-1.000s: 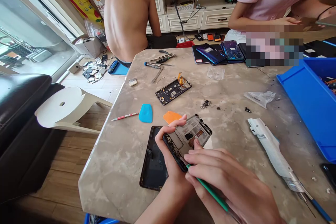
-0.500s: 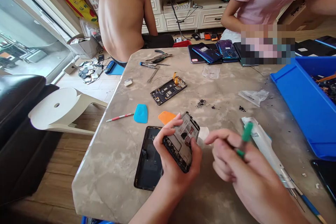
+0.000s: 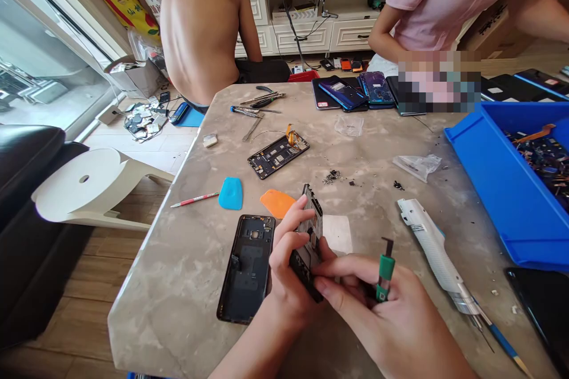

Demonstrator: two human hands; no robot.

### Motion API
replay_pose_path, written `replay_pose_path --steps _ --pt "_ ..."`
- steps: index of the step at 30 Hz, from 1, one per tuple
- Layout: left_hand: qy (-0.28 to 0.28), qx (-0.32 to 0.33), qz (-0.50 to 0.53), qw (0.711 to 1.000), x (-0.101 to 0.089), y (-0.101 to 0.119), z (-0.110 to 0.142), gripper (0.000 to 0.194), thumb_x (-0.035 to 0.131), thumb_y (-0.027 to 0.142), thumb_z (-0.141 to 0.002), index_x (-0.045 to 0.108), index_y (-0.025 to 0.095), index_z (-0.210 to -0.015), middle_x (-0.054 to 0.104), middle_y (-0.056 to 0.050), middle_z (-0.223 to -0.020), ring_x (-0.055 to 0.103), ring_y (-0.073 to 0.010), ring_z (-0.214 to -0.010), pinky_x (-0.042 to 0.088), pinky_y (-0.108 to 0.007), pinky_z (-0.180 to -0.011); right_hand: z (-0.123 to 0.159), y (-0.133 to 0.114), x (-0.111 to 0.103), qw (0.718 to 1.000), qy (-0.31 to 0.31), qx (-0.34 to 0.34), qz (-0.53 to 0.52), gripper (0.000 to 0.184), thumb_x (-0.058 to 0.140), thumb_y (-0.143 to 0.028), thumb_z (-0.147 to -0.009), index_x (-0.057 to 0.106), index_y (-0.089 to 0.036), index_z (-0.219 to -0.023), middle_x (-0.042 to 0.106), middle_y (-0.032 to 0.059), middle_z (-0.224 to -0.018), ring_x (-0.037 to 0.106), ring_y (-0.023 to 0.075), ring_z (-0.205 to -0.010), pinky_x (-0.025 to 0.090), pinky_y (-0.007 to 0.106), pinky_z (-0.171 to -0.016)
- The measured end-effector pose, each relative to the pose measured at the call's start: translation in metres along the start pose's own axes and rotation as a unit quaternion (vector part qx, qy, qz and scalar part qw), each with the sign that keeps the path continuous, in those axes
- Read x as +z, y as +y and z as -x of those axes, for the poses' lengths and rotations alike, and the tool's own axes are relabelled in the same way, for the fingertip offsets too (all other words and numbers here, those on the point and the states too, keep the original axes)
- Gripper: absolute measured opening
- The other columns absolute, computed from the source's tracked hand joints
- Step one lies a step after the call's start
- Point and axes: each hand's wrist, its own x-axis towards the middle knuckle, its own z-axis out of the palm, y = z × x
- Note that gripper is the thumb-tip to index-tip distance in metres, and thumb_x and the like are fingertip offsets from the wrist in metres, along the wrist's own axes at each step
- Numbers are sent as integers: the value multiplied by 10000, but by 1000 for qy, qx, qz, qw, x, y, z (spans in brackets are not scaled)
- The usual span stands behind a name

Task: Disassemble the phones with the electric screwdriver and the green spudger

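My left hand (image 3: 284, 281) is wrapped round a partly stripped phone frame (image 3: 316, 226), held tilted nearly on edge above the table. My right hand (image 3: 391, 323) touches the lower edge of that frame with thumb and forefinger pinched together; any small part between those fingertips is hidden. Tucked in the same hand, a green-handled tool (image 3: 386, 272) points its flat dark tip upward. Left of the hands lies a black phone back cover (image 3: 244, 278), inner side up. An orange plastic pick (image 3: 275, 204) and a blue plastic pick (image 3: 231, 194) lie beyond it.
An opened phone (image 3: 279, 157), loose screws (image 3: 332, 176) and several tools (image 3: 258, 109) lie farther back. At right are a white pen-like device (image 3: 429, 254), a blue bin (image 3: 480, 172) of circuit boards and a dark phone (image 3: 542, 314). Two people are beyond the table.
My right hand has moved left onto the phone frame's lower edge, the green-handled tool now upright in it. My left hand has turned the frame more on edge.
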Motion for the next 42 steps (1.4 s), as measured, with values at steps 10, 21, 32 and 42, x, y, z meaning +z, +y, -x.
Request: replay_pose_path --steps 10,21,32,42 --pt "-5 18 14 1000 2 -1 -2 581 673 -46 -856 454 217 -1326 638 -124 -1382 602 -332 -1386 543 -607 -1140 6 -1 0 981 36 -148 121 117 568 -125 -934 622 -218 -980 550 -66 -633 493 76 -465 403 171 -447" --pt "1 -11 30 999 4 3 -3 524 675 -35 -858 465 239 -1253 657 -85 -1309 640 -327 -1338 568 -597 -1099 13 4 11 1000 8 -15 -22 128 546 -297 -1023 605 -211 -948 516 -36 -674 468 105 -517 376 211 -461" --pt "-6 -14 43 999 2 3 -2 503 664 -34 -857 442 228 -1224 616 -99 -1278 616 -323 -1354 556 -557 -1099 13 4 10 997 7 44 -63 193 558 -348 -1032 653 -185 -991 548 -6 -738 493 109 -611 422 176 -526" --pt "-41 -75 144 986 3 6 2 590 660 -16 -832 391 217 -1303 558 -155 -1342 548 -367 -1417 441 -620 -1186 -3 -13 -2 989 -18 121 -76 254 645 -401 -907 730 -173 -834 353 -63 -605 376 96 -536 334 200 -493"
